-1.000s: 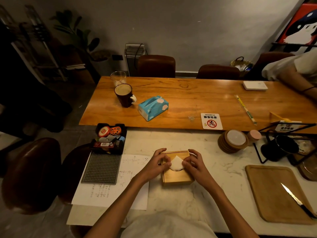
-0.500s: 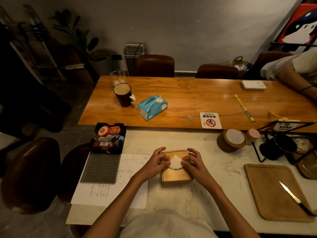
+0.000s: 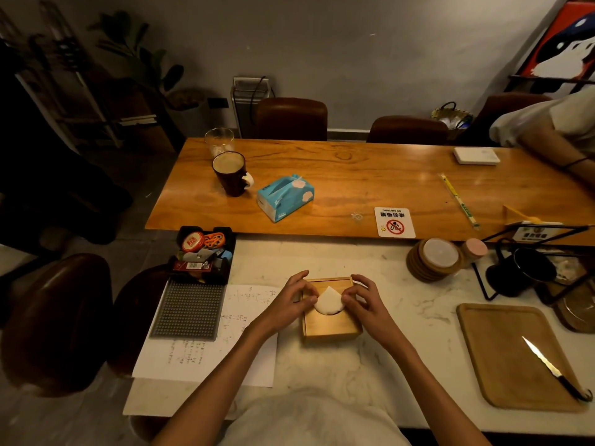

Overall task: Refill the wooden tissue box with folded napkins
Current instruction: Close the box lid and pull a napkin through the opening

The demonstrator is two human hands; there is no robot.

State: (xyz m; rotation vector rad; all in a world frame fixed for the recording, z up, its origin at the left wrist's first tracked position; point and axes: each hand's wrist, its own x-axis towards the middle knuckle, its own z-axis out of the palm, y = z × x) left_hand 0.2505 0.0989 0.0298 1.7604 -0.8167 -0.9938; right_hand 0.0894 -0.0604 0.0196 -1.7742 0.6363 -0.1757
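Observation:
A square wooden tissue box (image 3: 331, 325) sits on the white marble table (image 3: 370, 365) in front of me. A white napkin (image 3: 328, 302) pokes out of the round hole in its lid as a pointed tip. My left hand (image 3: 289, 304) rests on the box's left side, its fingertips pinching the napkin's left edge. On the right side, my right hand (image 3: 363, 302) has thumb and fingers touching the napkin's right edge. The inside of the box is hidden.
A sheet of paper (image 3: 219, 349) and a grey studded mat (image 3: 190, 310) lie left of the box, a black tray of small items (image 3: 203, 255) behind them. A stack of wooden coasters (image 3: 434, 260), a cutting board (image 3: 515, 358) with a knife (image 3: 553, 370) lie right. A blue tissue pack (image 3: 285, 197) and dark mug (image 3: 231, 173) stand on the far wooden table. Another person's arm (image 3: 553, 146) rests far right.
Both hands have stayed on the box and napkin. The napkin tip stands about the same; only slight finger shifts show.

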